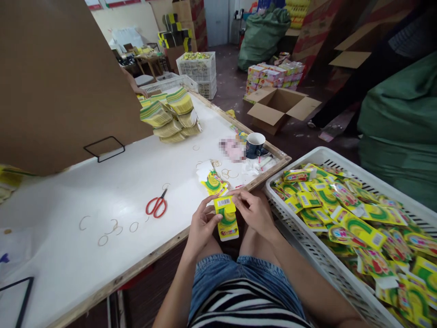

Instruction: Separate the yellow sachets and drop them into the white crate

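**Two hands hold a packet stack at the table edge**

Left hand (pixel 202 225) and right hand (pixel 254 210) are closed on a small yellow-green packet stack (pixel 227 218), low centre at 6 o'clock, above the lap. From the hands, a white crate (pixel 307 255) of loose packets sits at 3 o'clock and red scissors (pixel 156 205) at 9. Even thumb pressure should keep the edges flush.

Scissors (pixel 156 206), one pair, 8 o'clock; mug (pixel 255 145), one, 2 o'clock; open carton (pixel 278 109), one, 2 o'clock; two hands: left hand (pixel 202 226), right hand (pixel 254 212).

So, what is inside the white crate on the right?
The white crate holds loose yellow and green packets, heaped in many layers. Only the top layer shows. The floor of the crate and anything lying lower are covered by the heap.
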